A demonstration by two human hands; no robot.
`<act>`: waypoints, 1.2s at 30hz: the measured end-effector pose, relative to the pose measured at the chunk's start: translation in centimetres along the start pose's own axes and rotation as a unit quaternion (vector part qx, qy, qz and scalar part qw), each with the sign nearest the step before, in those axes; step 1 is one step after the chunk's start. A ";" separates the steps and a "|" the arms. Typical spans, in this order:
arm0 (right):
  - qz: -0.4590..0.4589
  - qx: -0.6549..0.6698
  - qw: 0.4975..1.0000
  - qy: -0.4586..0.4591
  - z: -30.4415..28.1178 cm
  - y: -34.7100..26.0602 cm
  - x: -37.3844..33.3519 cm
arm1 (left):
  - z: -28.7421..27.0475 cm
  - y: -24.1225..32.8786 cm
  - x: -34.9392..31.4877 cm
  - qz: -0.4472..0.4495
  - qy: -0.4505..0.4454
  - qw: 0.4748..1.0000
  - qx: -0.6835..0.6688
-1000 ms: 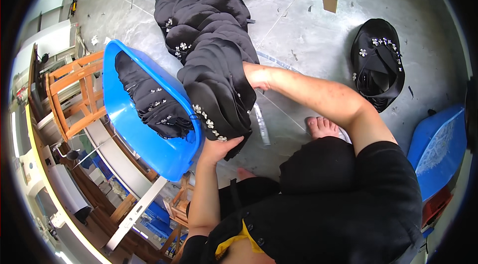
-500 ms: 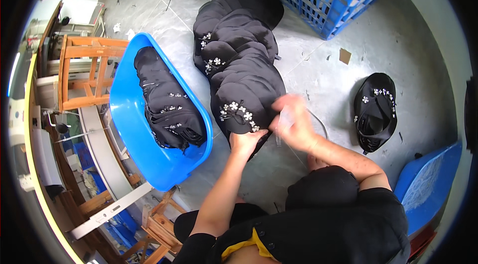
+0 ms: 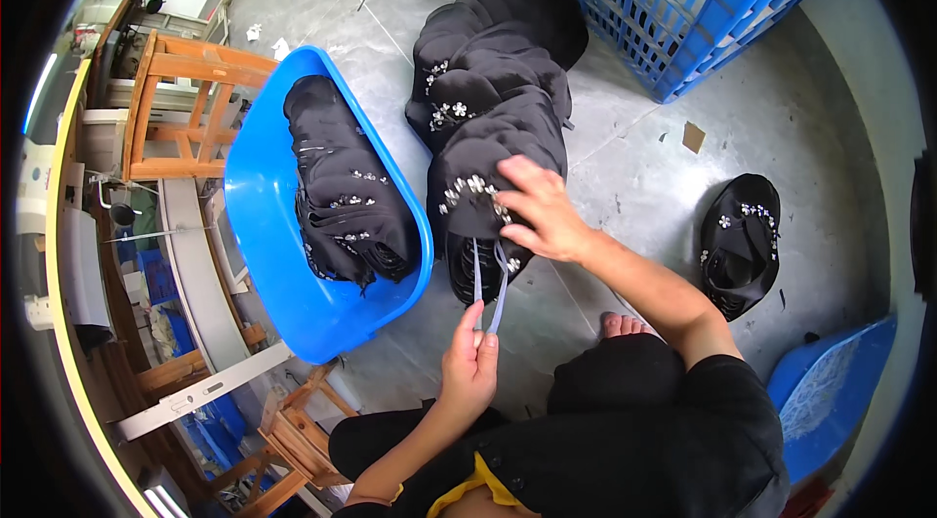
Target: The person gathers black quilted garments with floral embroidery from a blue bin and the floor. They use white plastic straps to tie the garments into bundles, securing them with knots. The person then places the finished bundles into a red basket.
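Observation:
A long overlapping row of black fabric pieces with silvery flower decorations (image 3: 498, 98) lies on the floor in front of me. From its near end two lengths of a pale strip (image 3: 500, 289) stretch toward me, and my left hand (image 3: 470, 362) pinches their ends. My right hand (image 3: 545, 210) lies on the near fabric, fingers spread, beside the flower decorations. The strip's other end is hidden at the fabric. To the left, a blue basin (image 3: 268, 269) holds another row of similar black pieces (image 3: 356, 196).
A smaller black bundle with flowers (image 3: 740, 254) sits on the floor at right. At the back right stands a blue slatted crate (image 3: 673, 10). A blue container (image 3: 830, 391) is at lower right. Wooden frames (image 3: 185, 108) line the left. My bare foot (image 3: 623, 325) is near the row.
My left hand has drawn back from under the near end toward me, with the pale strip now stretched out. My right hand has come to rest on the fabric. The view has shifted slightly.

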State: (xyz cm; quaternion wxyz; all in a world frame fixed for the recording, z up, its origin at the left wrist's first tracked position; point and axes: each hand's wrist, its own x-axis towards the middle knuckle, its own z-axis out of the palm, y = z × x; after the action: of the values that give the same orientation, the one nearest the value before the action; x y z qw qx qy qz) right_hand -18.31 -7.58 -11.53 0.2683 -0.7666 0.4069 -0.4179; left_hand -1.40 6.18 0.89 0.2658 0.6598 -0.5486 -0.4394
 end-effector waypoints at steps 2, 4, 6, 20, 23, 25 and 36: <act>0.149 0.019 0.966 0.211 0.5 1.1 -3.6 | -0.8 -0.1 1.2 0.039 -0.033 0.995 0.084; 0.314 -0.155 0.920 0.177 1.6 2.3 -7.2 | -1.4 0.9 2.6 0.068 -0.062 0.984 0.151; 0.276 -0.295 0.913 0.058 2.2 3.4 -10.5 | -1.4 1.5 3.8 0.189 -0.092 0.948 0.239; 0.331 0.065 0.937 0.088 3.8 5.4 -5.1 | 10.5 -8.0 12.8 0.396 -0.327 0.740 0.434; 0.293 0.286 0.898 0.162 1.4 4.7 -2.5 | 7.9 -8.0 17.8 0.456 -0.218 0.776 0.377; 0.295 0.010 0.952 0.084 1.4 4.3 -6.0 | 7.3 -6.6 18.6 0.450 -0.221 0.795 0.341; 0.504 0.316 0.801 -0.064 -6.1 -2.4 -10.0 | 8.7 -6.4 19.2 0.465 -0.151 0.836 0.250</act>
State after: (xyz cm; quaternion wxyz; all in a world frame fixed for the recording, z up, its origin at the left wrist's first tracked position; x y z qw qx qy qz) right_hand -25.77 1.69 -10.89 0.6938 -0.3514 0.5633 -0.2791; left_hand -5.63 -9.44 -14.12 0.1786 0.2966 -0.9153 -0.2059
